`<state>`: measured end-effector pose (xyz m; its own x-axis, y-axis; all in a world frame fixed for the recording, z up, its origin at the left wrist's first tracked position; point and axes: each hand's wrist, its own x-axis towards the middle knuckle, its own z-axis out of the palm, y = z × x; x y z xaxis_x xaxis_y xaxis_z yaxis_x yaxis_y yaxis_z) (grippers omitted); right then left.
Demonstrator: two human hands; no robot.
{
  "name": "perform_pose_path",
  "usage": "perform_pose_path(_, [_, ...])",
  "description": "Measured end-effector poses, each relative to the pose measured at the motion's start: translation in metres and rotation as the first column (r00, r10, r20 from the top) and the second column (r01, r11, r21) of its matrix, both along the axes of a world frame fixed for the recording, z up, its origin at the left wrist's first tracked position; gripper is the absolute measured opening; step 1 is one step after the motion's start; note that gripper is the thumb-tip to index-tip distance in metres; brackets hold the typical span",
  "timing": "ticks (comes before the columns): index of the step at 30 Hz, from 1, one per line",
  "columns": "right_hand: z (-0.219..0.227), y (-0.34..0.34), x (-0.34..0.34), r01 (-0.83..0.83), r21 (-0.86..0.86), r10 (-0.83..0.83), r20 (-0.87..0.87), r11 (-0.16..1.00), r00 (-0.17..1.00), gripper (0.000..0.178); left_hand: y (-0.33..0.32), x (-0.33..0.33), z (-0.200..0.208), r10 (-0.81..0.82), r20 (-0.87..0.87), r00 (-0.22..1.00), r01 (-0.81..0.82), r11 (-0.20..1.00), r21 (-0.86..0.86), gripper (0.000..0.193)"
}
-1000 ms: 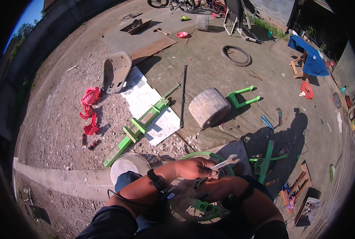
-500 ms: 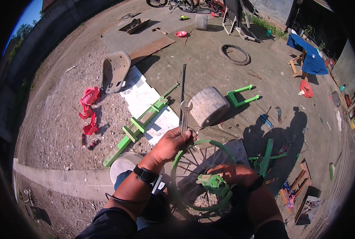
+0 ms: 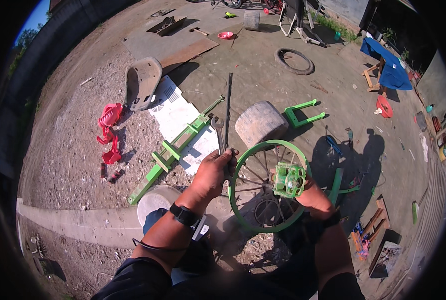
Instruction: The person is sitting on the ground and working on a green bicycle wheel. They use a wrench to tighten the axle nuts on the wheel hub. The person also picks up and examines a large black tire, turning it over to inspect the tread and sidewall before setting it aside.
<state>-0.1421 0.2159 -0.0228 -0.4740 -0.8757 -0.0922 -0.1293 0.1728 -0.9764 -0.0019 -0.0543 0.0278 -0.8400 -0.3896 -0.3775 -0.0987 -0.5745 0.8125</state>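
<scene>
Head view: forearms angle inward; right hand (image 3: pixel 315 194), fingers partly hidden, wraps the green fitting (image 3: pixel 289 180) on a raised spoked wheel (image 3: pixel 267 190). Left hand (image 3: pixel 214 172) clamps an upright wrench (image 3: pixel 220 136). Beyond, a green frame (image 3: pixel 172 150) overhangs the white panel's (image 3: pixel 175 116) right edge.

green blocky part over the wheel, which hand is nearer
Right: right hand at the right edge of the green part; left hand, holding the wrench, left of the wheel.

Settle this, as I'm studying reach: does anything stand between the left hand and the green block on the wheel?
Yes: in this view, the left side of the green rim and some spokes lie between the left hand and the green block. Depth is hard to judge.
</scene>
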Motion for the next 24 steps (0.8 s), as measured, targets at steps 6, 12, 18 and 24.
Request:
perform_pose_path(6, [0.027, -0.016, 0.007, 0.235, -0.155, -0.201, 0.208, 0.959, 0.957, 0.032, 0.009, 0.001, -0.003, -0.013, 0.032, 0.999, 0.013, 1.000, 0.003, 0.022])
perform_pose_path(12, [0.039, -0.026, 0.016, 0.452, -0.225, -0.331, 0.424, 0.863, 0.843, 0.037, 0.013, 0.000, -0.004, 0.014, 0.047, 0.999, -0.013, 1.000, -0.011, 0.022])
perform_pose_path(18, [0.036, -0.023, 0.010, 0.452, -0.197, -0.290, 0.537, 0.870, 0.792, 0.040, 0.014, 0.000, 0.002, -0.046, 0.094, 0.994, 0.053, 0.996, -0.067, 0.022])
perform_pose_path(24, [0.035, -0.023, 0.012, 0.449, -0.218, -0.297, 0.498, 0.866, 0.815, 0.042, 0.017, 0.003, 0.009, -0.054, 0.071, 0.996, 0.057, 0.997, -0.045, 0.023])
